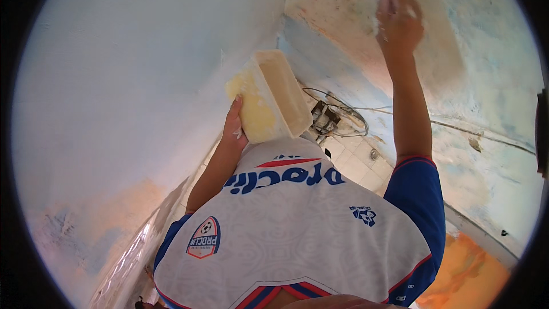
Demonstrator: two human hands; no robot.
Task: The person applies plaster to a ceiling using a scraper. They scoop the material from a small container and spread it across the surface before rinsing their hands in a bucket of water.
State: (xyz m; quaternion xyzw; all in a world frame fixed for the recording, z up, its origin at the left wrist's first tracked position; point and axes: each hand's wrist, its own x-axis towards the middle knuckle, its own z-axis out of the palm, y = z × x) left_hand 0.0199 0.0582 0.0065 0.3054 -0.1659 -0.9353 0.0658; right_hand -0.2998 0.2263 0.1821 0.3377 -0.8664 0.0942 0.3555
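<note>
My left hand (234, 125) grips the side of a rectangular plastic tub (260, 100) in front of my waist. The tub is pale and smeared yellow outside, tilted so that its off-white interior shows to the right; how much it contains I cannot tell. White residue marks the fingers of that hand. Far up and to the right, my right hand (400, 23) is raised at the patchy wall (440, 46), closed around something blurred and pinkish that I cannot make out. A smooth beige patch spreads over the wall around it.
A dark device with coiled cable (326, 119) sits low by the wall corner, beyond the tub. One cable (480, 135) runs along the right wall. The pale blue wall (126, 91) fills the left, with clear plastic sheeting (134, 252) below. Light tiles (357, 160) cover the floor.
</note>
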